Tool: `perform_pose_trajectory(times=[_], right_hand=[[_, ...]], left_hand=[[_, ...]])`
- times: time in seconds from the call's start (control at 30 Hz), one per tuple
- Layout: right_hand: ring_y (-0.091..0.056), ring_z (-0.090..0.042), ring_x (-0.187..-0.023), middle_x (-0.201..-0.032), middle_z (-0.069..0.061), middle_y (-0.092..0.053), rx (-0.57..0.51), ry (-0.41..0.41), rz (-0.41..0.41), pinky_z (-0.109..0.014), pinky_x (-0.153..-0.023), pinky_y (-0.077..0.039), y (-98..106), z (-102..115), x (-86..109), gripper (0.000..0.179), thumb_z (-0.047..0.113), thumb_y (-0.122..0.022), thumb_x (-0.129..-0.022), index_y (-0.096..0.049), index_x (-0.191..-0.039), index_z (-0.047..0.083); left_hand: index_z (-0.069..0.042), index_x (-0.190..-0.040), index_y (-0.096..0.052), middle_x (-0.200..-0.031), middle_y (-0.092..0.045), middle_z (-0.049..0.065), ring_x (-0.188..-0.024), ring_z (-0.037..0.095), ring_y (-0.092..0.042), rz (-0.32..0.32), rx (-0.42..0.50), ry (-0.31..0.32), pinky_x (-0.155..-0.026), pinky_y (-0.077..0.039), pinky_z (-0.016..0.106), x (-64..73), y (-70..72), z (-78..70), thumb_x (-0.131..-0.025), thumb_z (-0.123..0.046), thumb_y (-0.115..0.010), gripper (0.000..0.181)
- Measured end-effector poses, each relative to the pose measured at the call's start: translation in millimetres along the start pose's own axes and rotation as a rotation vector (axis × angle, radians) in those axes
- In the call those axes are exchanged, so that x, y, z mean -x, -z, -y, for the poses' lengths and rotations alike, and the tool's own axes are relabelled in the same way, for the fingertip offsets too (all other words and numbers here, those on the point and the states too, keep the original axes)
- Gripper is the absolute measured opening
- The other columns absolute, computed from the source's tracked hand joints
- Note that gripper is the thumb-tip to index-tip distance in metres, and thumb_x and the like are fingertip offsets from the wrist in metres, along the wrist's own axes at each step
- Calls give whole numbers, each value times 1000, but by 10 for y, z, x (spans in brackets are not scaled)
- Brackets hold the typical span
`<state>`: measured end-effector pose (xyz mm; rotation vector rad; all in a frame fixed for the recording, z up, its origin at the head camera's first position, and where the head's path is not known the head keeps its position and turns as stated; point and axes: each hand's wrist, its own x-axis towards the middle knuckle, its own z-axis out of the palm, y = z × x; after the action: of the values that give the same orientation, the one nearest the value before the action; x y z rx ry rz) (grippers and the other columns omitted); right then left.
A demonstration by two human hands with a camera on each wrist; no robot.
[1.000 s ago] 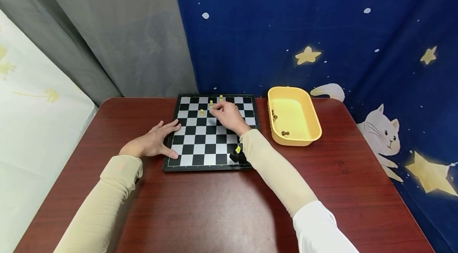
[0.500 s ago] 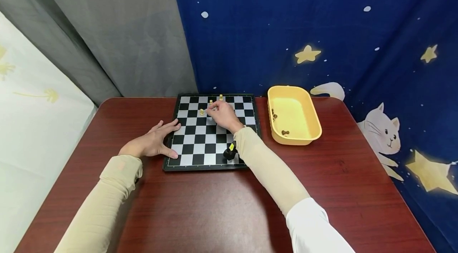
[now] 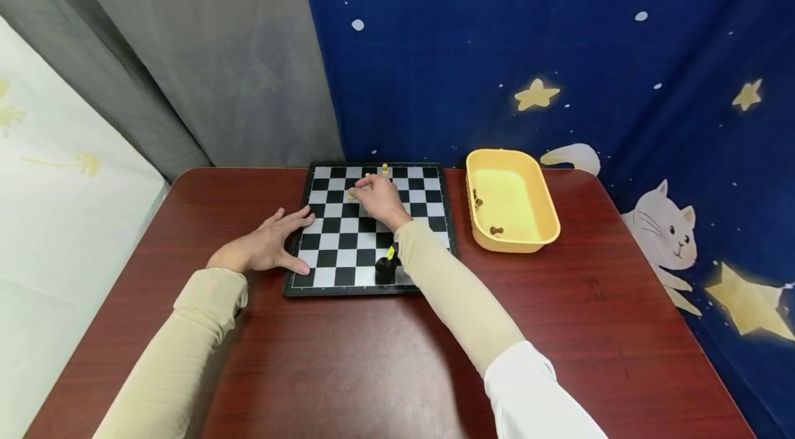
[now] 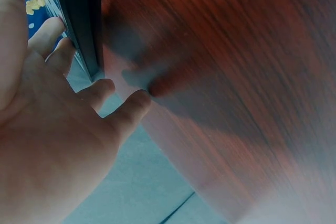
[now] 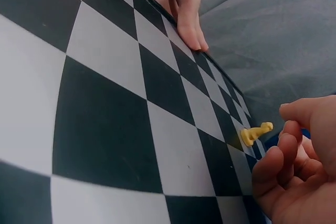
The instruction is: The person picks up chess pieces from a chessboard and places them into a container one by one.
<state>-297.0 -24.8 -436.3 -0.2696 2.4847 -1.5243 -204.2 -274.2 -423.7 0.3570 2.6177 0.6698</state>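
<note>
A black-and-white chessboard (image 3: 348, 240) lies on the table. My left hand (image 3: 266, 244) rests at its left edge, fingers spread, fingertips on the rim; in the left wrist view the palm (image 4: 58, 124) is beside the board's dark side. My right hand (image 3: 380, 201) reaches over the upper part of the board, fingers bent, beside a small yellow chess piece (image 3: 351, 194). In the right wrist view, that chess piece (image 5: 256, 132) stands on a square, a small gap from my thumb and fingers. Two more yellow pieces stand farther back, one chess piece (image 3: 385, 168) in plain sight, the other mostly hidden.
A yellow plastic basket (image 3: 513, 208) stands right of the board, with a few small dark pieces inside by its left wall and near end. The brown table (image 3: 348, 356) reaches back to the grey curtain (image 3: 248, 80) and blue curtain (image 3: 435, 66).
My right hand has moved left across the board, from beside the middle yellow chess piece to beside the leftmost one. My left hand stays at the board's edge.
</note>
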Motion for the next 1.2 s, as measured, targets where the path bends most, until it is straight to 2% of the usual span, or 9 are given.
perform_pose_trajectory(times=[0.3,0.47,0.67,0.8,1.03,1.2], right_hand=[[-50,-11,-46,-60,3,-55,-11,-54,-29,-25,-52,-42,-79,-14,-62,33,28,-67,-98,-67,-124,9],[-53,-9,-45,-62,-3,-64,12,-67,-64,-24,-51,-45,-120,-3,-53,32,28,-69,-97,-68,-122,8],[-56,-7,-44,-74,-15,-75,44,-68,-103,-22,-54,-47,-162,15,-27,31,28,-70,-96,-69,-118,6],[-57,-5,-43,-75,-12,-77,72,-76,-131,-22,-58,-48,-181,6,-34,28,30,-72,-94,-72,-113,8],[-62,-7,-48,-69,-4,-76,180,-53,-152,-25,-71,-54,-207,-14,-42,22,30,-76,-92,-76,-107,14],[-67,-11,-56,-85,-3,-79,225,-52,-166,-29,-72,-56,-234,-4,-37,20,29,-76,-92,-77,-106,15]], left_hand=[[-15,-162,-31,-174,-11,8,-156,52,3,-3,-7,-3,-123,-10,72,-18,-7,17,-70,-54,-88,115],[-15,-162,-31,-174,-11,7,-156,52,3,-6,-2,-7,-123,-10,72,-17,-5,15,-70,-52,-89,114],[-15,-162,-31,-174,-11,7,-157,52,2,-7,-4,-6,-123,-10,72,-10,-3,13,-71,-52,-88,114],[-15,-162,-31,-174,-10,7,-157,51,4,-1,3,4,-122,-10,72,-11,-4,9,-70,-52,-88,114],[-15,-162,-30,-174,-10,7,-157,52,4,-2,-3,-1,-122,-10,72,-14,-9,19,-71,-53,-88,114],[-14,-162,-30,-174,-9,7,-157,52,5,-4,9,-1,-122,-9,72,2,-16,21,-71,-52,-88,114]])
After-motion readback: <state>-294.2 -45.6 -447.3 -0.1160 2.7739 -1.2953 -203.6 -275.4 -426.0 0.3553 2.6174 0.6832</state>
